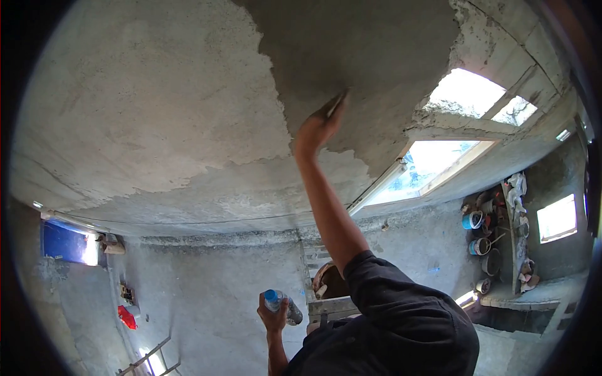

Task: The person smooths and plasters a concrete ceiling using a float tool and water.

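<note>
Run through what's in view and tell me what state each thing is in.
Bottle: tilted, blue cap on; fill level unclear.
Left hand: closed around the bottle.
Thin tool: held up at the wall; contact unclear.
Right hand: raised, gripping the thin tool.
Wall: partly dark and damp-looking, partly pale, ragged border between.
Window: bright with daylight; open or shut unclear.

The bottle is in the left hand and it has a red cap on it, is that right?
Not quite: the cap is blue, not red, as the head view shows. The bottle is indeed in the left hand.
</note>
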Motion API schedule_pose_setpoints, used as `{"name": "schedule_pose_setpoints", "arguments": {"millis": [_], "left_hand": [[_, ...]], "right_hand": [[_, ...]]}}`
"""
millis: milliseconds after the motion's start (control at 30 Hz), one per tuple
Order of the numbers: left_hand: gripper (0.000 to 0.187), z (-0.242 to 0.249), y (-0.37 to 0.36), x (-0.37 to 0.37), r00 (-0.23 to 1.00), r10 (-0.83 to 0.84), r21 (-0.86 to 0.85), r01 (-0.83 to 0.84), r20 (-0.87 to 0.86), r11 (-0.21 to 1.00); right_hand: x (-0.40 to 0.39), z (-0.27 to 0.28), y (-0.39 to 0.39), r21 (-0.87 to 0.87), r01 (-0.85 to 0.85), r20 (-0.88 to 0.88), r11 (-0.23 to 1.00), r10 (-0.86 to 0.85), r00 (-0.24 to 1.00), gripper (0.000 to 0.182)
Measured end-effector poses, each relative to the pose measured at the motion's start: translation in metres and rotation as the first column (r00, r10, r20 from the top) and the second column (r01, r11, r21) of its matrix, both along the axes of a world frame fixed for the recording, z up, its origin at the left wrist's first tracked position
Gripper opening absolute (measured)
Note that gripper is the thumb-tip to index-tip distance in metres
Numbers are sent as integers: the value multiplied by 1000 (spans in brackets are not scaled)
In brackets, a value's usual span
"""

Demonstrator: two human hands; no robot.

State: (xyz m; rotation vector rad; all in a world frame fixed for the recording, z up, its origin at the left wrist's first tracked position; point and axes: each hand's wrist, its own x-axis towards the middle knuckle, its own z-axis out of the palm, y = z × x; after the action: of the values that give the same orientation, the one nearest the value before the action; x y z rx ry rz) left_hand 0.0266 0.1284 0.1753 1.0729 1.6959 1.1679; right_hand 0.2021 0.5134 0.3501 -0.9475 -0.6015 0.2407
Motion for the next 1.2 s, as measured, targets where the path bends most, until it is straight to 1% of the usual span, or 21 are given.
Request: {"name": "schedule_pose_setpoints", "arguments": {"millis": [67,133,233,300,333,400,433,500,600,633,667,767,800,867,900,967,1000,1067,1100,1167,1200], "left_hand": [[44,2,-1,2,1000,-9,-4,9,-28,1000],[42,1,2,2,998,-25,-2,25,-56,1000],[40,-2,3,3,995,-63,-20,62,-77,998],[40,3,10,8,995,-86,-20,85,-53,996],[40,4,11,9,995,-86,-14,86,-51,996],[39,5,13,9,997,-72,2,72,-42,997],[39,3,12,9,997,-69,0,69,-44,998],[40,0,6,6,999,-25,-11,25,-42,1000],[40,2,0,4,995,-10,-43,6,-95,999],[40,-1,-1,3,995,-10,-43,6,-95,999],[40,-5,-3,1,996,-22,-9,22,-84,1000],[40,-5,-3,1,995,-49,-15,48,-88,999],[40,-2,-1,2,993,-60,-52,55,-102,997],[40,5,7,6,994,-66,-40,62,-87,997],[39,7,7,7,995,-69,-40,66,-74,997],[39,5,11,8,997,-56,-20,55,-58,998],[38,5,10,7,998,-44,-11,43,-42,999],[38,4,9,6,998,-43,-29,42,-51,999],[37,4,8,4,997,-46,-43,44,-58,998],[37,4,7,3,995,-57,-31,54,-81,998],[36,3,7,3,993,-68,-12,67,-101,998]], "right_hand": [[7,2,10,7,126,70,992,-126,990,56],[5,-23,31,26,144,458,989,-139,878,55],[-27,-70,36,-13,60,696,998,-34,718,55],[-45,-79,3,-95,-243,630,965,248,736,57],[-46,-82,-13,-90,-242,634,966,243,734,57],[-40,-80,-34,-230,-320,366,919,387,846,49],[-32,-74,-33,-231,-324,363,917,390,846,49],[-8,-58,-25,-210,-195,95,958,218,971,47],[25,-17,-5,-159,-225,-143,961,203,969,48],[31,-11,5,-81,7,134,997,4,991,47],[34,-8,10,57,213,380,975,-219,899,46],[17,-36,23,60,160,573,985,-165,802,43],[11,-53,22,61,164,573,985,-169,802,43],[0,-83,6,-137,-158,655,978,209,726,44],[-2,-87,-9,-138,-157,656,978,209,726,44],[-1,-84,-26,-257,-194,380,947,284,880,41],[5,-78,-26,-256,-199,378,946,287,880,41],[23,-60,-19,-177,-237,-44,955,233,971,45],[28,-48,-12,-178,-238,-49,955,233,971,45],[37,-28,2,-21,170,373,985,-150,916,47],[34,-34,10,-20,173,369,985,-154,917,47]]}}
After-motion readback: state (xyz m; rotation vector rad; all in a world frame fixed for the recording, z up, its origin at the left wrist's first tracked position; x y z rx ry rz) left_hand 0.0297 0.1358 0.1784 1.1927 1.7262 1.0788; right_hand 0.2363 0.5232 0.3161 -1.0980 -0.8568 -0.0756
